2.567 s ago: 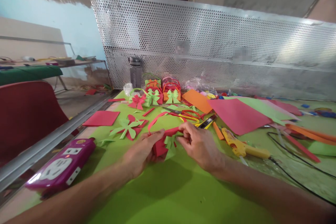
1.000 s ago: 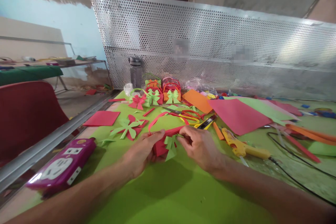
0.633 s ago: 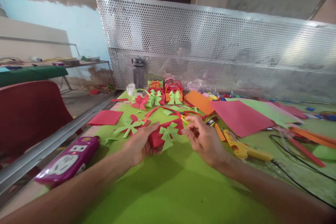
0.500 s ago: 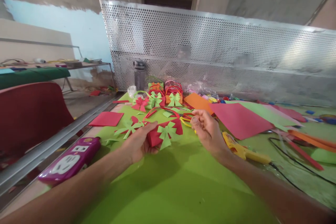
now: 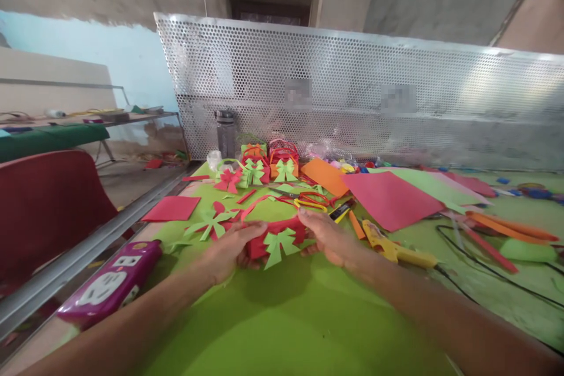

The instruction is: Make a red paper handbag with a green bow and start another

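A small red paper basket (image 5: 282, 228) with a light green bow (image 5: 279, 243) on its front sits between my two hands over the green table (image 5: 282, 311). My left hand (image 5: 229, 249) grips the basket's left side with curled fingers. My right hand (image 5: 328, 238) holds its right side. A thin red paper handle (image 5: 259, 202) arches up from the basket toward the back.
A purple power strip (image 5: 110, 282) lies at the left edge. A yellow glue gun (image 5: 392, 247) with a black cord rests right of my right hand. Finished baskets (image 5: 282, 161), bows, scissors and coloured sheets (image 5: 388, 197) fill the far side before a perforated metal screen (image 5: 352, 88). A red chair (image 5: 44, 205) stands left.
My right hand let go of the basket, lifted up and away, then came back down onto its right side. The left hand kept its hold throughout. The camera tilted up a little.
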{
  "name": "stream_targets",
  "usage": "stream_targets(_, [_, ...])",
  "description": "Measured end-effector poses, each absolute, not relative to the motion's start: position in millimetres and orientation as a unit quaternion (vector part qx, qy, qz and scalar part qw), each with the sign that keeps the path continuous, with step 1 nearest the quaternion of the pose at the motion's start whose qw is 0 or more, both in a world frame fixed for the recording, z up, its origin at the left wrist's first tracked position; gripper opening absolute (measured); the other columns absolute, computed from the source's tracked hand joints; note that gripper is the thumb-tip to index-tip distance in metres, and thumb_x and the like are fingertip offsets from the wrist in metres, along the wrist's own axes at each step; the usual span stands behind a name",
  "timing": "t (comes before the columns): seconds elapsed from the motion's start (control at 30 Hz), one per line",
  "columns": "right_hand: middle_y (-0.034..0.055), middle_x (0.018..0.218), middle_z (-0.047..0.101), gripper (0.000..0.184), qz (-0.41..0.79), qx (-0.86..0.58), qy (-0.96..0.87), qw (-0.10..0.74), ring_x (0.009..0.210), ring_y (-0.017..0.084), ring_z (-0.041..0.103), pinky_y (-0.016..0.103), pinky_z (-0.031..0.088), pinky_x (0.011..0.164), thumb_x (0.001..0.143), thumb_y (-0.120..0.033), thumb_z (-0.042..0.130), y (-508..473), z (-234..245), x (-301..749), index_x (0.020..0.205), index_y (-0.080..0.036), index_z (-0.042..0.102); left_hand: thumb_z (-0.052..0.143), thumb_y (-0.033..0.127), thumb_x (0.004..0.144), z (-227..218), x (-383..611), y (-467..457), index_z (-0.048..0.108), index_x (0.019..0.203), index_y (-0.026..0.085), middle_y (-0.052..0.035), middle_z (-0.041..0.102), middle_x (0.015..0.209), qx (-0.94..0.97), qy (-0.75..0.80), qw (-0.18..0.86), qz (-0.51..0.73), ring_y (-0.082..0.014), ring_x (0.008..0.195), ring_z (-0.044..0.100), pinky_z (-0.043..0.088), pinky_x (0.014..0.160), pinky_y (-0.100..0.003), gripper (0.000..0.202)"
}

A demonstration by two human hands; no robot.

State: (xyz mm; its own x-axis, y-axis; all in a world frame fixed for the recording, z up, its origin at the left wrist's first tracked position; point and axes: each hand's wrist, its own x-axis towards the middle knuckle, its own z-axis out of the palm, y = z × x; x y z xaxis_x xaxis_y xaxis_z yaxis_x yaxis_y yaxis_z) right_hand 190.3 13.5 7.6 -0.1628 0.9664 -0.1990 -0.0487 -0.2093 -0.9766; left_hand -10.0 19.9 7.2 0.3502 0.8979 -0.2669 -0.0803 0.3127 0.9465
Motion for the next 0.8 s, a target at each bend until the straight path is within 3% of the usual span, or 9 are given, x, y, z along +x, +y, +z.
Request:
stream_targets(0.13, [0.0008, 0.071, 0.065, 0.026, 0.617, -0.477, -0.458, 0.427, 0.063, 0.015, 0.061, 0.027, 0.05, 0.053, 0.075, -0.043, 0.067, 10.6, 7.9, 188.0, 0.078, -0.019, 0.058, 0.075, 0.04, 0.07, 5.3, -7.7, 15.5, 0.062, 0.091, 0.013, -0.0029, 0.065, 0.065, 0.469, 0.462, 0.658, 0.366, -0.0151, 0.049, 0.06, 0.048, 0.042, -0.025, 0.036])
stream_targets(0.27, [-0.0003, 0.069, 0.064, 0.02, 0.619, -0.469, -0.444, 0.446, 0.064, 0.014, 0.061, 0.028, 0.05, 0.059, 0.073, -0.035, 0.069, 11.5, 1.7, 186.6, 0.074, -0.019, 0.057, 0.076, 0.043, 0.069, 10.3, -8.7, 11.9, 0.061, 0.095, 0.014, -0.004, 0.066, 0.07, 0.462, 0.484, 0.647, 0.366, -0.0163, 0.053, 0.062, 0.049, 0.046, -0.027, 0.041])
stream_targets(0.5, [0.0001, 0.07, 0.061, 0.023, 0.583, -0.467, -0.435, 0.503, 0.067, 0.016, 0.062, 0.032, 0.054, 0.06, 0.073, -0.04, 0.067, 18.2, -3.8, 191.7, 0.076, -0.02, 0.055, 0.079, 0.03, 0.066, 18.3, -13.3, 13.8, 0.063, 0.102, 0.016, -0.0022, 0.064, 0.078, 0.554, 0.409, 0.617, 0.381, -0.0144, 0.068, 0.06, 0.05, 0.059, -0.026, 0.043])
stream_targets(0.63, [0.0023, 0.07, 0.062, 0.024, 0.543, -0.477, -0.465, 0.512, 0.067, 0.019, 0.064, 0.034, 0.055, 0.06, 0.077, -0.043, 0.061, 18.2, -2.9, 192.5, 0.074, -0.021, 0.051, 0.074, 0.034, 0.071, 16.9, -14.0, 14.0, 0.061, 0.098, 0.015, -0.0043, 0.064, 0.083, 0.56, 0.408, 0.603, 0.396, -0.0157, 0.071, 0.061, 0.051, 0.06, -0.027, 0.035])
stream_targets(0.8, [0.0075, 0.073, 0.065, 0.021, 0.404, -0.492, -0.559, 0.531, 0.065, 0.022, 0.067, 0.035, 0.055, 0.054, 0.086, -0.041, 0.05, 20.6, -7.4, 193.8, 0.077, -0.022, 0.048, 0.066, 0.036, 0.078, 15.6, -15.1, 14.9, 0.063, 0.1, 0.014, -0.009, 0.067, 0.095, 0.614, 0.438, 0.521, 0.399, -0.0183, 0.075, 0.064, 0.052, 0.064, -0.029, 0.031])
